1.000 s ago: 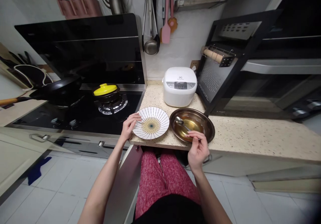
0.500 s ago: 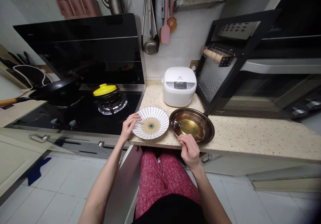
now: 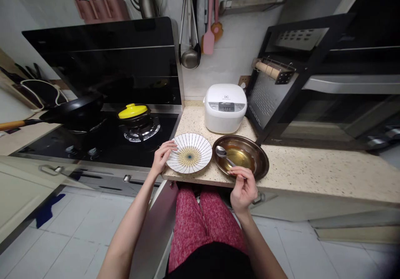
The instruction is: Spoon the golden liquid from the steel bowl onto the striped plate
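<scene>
My left hand (image 3: 163, 155) grips the left rim of a white plate (image 3: 201, 148) with dark radiating lines, its fingers lying over the edge. The plate's middle looks yellowish; I cannot tell whether that is liquid or pattern. In my right hand (image 3: 243, 186) is the handle of a metal spoon (image 3: 221, 151), pinched between thumb and fingers. The spoon's bowl hangs over the left part of an oval metal basin (image 3: 261, 159) that holds a shiny yellowish liquid. Plate and basin stand side by side near the counter's front edge.
A white rice cooker (image 3: 225, 110) stands behind the basin, beside a dark rack (image 3: 269, 104). To the left, a pot with a yellow lid (image 3: 133, 111) and a black wok (image 3: 73, 110) sit on the stove. A cabinet door (image 3: 161, 216) hangs open below the plate.
My right hand has moved slightly right and turned, and the spoon's bowl shows more plainly over the basin. My left hand stays at the plate's rim. The view has shifted a little.
</scene>
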{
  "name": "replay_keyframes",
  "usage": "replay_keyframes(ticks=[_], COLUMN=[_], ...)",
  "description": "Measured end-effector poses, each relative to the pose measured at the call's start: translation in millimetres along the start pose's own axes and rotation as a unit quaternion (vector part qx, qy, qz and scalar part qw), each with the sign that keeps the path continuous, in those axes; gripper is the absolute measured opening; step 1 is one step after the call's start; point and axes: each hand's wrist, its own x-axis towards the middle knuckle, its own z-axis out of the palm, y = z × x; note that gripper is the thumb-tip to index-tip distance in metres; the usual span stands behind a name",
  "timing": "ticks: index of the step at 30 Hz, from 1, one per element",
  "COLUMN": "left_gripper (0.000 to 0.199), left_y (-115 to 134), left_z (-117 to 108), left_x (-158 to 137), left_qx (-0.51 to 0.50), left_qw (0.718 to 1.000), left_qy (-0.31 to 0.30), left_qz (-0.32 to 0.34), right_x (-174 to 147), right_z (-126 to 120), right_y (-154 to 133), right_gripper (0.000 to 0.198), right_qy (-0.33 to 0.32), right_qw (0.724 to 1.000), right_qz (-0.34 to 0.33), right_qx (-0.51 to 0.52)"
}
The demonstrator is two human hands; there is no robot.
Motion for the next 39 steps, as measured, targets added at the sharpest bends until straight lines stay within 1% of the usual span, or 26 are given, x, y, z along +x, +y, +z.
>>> replay_keyframes(ticks=[2, 3, 9, 12, 17, 31, 39], left_gripper=[0.035, 0.035, 0.037, 0.037, 0.037, 0.039, 0.038], left_y=[-0.3, -0.3, 0.1, -0.7, -2.0, 1.0, -1.1], left_z=[0.5, 0.7, 0.7, 0.8, 1.2, 1.0, 1.2], left_x=[0.0, 0.1, 0.7, 0.2, -0.8, 0.1, 0.1], left_qx=[-0.003, -0.003, 0.000, -0.001, 0.002, 0.002, -0.002], left_qw=[1.000, 1.000, 1.000, 1.000, 1.000, 1.000, 1.000], left_qy=[0.004, 0.005, 0.003, 0.004, 0.004, 0.004, 0.005], left_qz=[0.004, 0.005, 0.003, 0.003, -0.002, -0.006, 0.000], right_x=[-4.1, -6.2, -16.6, -19.6, -24.4, -30.5, -32.5], right_z=[5.8, 9.0, 31.6, 41.2, 48.9, 56.9, 59.9], right_y=[-3.5, -5.3, -14.6, -15.8, -12.8, -9.0, -6.5], right_gripper=[0.019, 0.019, 0.024, 0.024, 0.023, 0.025, 0.026], right_qy=[0.013, 0.007, -0.089, -0.114, -0.122, -0.137, -0.139], right_qw=[1.000, 0.999, 0.994, 0.990, 0.988, 0.981, 0.979], right_qz=[0.016, 0.020, 0.043, 0.048, 0.063, 0.105, 0.115], right_qx=[0.023, 0.030, 0.054, 0.064, 0.069, 0.087, 0.091])
